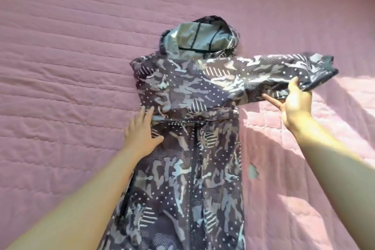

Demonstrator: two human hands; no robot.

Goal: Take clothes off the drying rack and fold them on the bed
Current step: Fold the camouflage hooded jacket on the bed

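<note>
Hooded camouflage jacket laid on the bed, folding underway: left hand pressed flat, sleeve pinched by right hand; body unfolded.

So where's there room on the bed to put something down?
Left of the camouflage jacket, the pink quilt lies bare beyond the left hand. Bare too above the hood and right of the jacket, below the sleeve the right hand holds. The middle is crowded.

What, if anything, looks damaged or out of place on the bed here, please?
The pink quilt has a small ragged grey patch just right of the camouflage jacket, like a tear or stain; I cannot tell which.
</note>
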